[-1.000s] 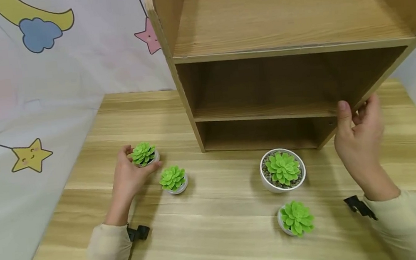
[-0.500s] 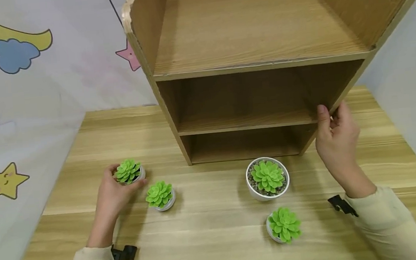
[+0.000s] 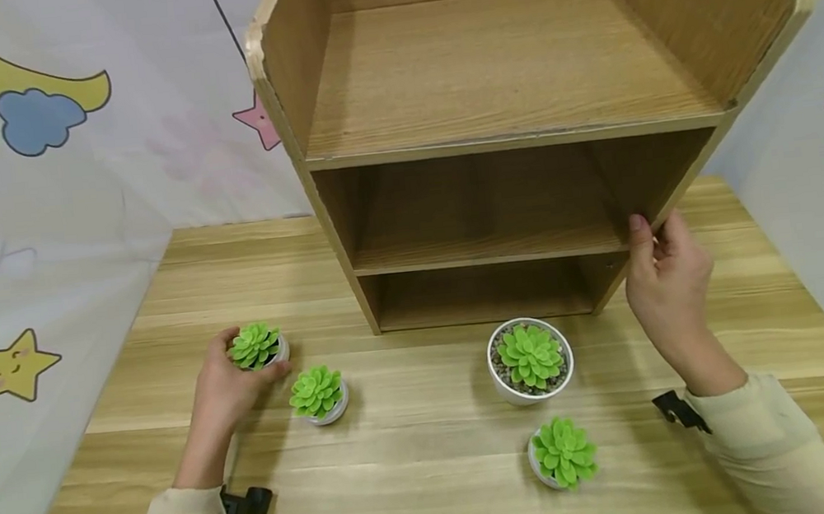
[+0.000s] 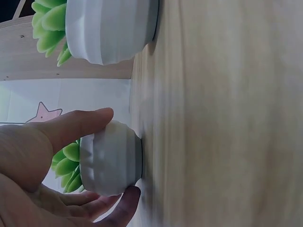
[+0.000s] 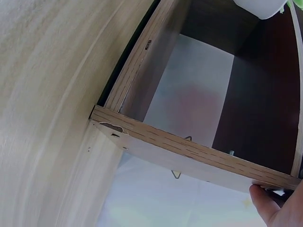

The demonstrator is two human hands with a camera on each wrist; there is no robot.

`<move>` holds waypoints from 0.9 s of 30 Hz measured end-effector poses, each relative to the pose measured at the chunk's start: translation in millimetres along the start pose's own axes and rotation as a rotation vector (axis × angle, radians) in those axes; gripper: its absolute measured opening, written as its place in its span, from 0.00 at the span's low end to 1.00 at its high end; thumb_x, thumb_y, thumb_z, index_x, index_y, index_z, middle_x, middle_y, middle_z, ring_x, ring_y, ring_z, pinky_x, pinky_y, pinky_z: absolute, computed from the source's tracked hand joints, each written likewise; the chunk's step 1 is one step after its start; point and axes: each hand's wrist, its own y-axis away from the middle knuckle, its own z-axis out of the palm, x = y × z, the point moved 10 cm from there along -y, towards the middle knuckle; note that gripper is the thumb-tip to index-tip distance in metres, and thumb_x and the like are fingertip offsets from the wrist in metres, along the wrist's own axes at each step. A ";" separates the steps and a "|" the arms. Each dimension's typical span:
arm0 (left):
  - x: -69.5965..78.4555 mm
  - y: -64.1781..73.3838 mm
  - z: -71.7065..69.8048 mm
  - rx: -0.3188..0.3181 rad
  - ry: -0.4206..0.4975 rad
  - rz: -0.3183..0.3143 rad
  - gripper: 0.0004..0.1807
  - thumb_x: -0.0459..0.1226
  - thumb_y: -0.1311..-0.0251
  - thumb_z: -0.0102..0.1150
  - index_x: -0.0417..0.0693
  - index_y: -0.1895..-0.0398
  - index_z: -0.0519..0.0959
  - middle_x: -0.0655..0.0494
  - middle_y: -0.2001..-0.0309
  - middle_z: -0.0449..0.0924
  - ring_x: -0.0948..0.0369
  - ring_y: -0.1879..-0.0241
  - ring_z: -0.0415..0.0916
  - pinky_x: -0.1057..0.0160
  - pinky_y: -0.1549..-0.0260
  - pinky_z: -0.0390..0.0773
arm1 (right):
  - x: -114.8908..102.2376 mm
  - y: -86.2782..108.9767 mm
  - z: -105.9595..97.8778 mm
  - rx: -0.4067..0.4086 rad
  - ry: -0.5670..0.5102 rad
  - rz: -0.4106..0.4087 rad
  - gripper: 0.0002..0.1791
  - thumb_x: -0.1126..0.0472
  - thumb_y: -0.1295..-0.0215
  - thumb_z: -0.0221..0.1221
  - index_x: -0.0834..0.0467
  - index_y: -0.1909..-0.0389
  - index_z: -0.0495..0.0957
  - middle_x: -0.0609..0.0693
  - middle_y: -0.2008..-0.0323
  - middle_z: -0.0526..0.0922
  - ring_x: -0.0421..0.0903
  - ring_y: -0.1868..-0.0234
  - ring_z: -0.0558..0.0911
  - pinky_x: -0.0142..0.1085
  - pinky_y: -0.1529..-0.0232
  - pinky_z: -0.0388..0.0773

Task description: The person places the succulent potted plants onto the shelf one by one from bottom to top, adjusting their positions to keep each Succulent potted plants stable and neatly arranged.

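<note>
My left hand [image 3: 225, 387] holds a small potted succulent [image 3: 255, 346] between thumb and fingers at the left of the table. In the left wrist view its ridged white pot [image 4: 111, 158] has its base at the tabletop. A second small succulent [image 3: 317, 393] stands just beside it, nearer the middle. My right hand [image 3: 673, 302] grips the right side panel of a wooden shelf unit [image 3: 520, 141], with the thumb at the panel's front edge. Most of that hand is outside the right wrist view, where only a bit of thumb and palm [image 5: 286, 210] shows.
In front of the shelf stands a larger white pot [image 3: 525, 395] with gravel and a succulent. Closer to me is another small succulent [image 3: 565, 452]. A pale cloth [image 3: 82, 239] printed with stars and a moon hangs behind the wooden table [image 3: 420, 496].
The head view has shifted, so everything appears further left and lower than a second ago. Both hands keep their holds on the succulent pot and the shelf panel.
</note>
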 end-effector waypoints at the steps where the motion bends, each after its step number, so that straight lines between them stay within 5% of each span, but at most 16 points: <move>1: -0.1 -0.5 0.1 -0.003 -0.003 0.000 0.58 0.40 0.52 0.77 0.32 0.26 0.48 0.27 0.30 0.52 0.33 0.33 0.52 0.36 0.37 0.55 | -0.8 0.1 -0.1 -0.003 0.007 -0.007 0.13 0.64 0.27 0.53 0.73 0.59 0.77 0.60 0.61 0.84 0.35 0.58 0.81 0.21 0.62 0.75; 13: -2.4 -0.6 1.7 -0.021 0.002 -0.003 0.50 0.39 0.51 0.76 0.26 0.32 0.56 0.26 0.36 0.62 0.34 0.36 0.58 0.38 0.38 0.58 | -3.1 0.0 -0.9 0.015 0.043 -0.024 0.11 0.66 0.27 0.54 0.72 0.58 0.78 0.62 0.62 0.84 0.30 0.59 0.80 0.19 0.61 0.74; 21: -3.7 -2.1 0.8 -0.023 -0.004 -0.008 0.49 0.40 0.51 0.76 0.27 0.33 0.58 0.27 0.37 0.63 0.35 0.36 0.60 0.38 0.39 0.59 | -31.9 -0.8 -1.9 0.030 0.052 -0.037 0.10 0.69 0.28 0.53 0.75 0.61 0.77 0.67 0.65 0.83 0.25 0.60 0.77 0.18 0.60 0.72; 27: -3.5 -2.6 1.4 -0.030 -0.005 -0.008 0.49 0.40 0.51 0.76 0.27 0.32 0.58 0.27 0.37 0.63 0.35 0.37 0.60 0.38 0.39 0.59 | -25.9 -0.8 -2.6 0.041 0.067 -0.036 0.10 0.69 0.28 0.54 0.75 0.62 0.77 0.66 0.67 0.83 0.24 0.61 0.76 0.18 0.60 0.71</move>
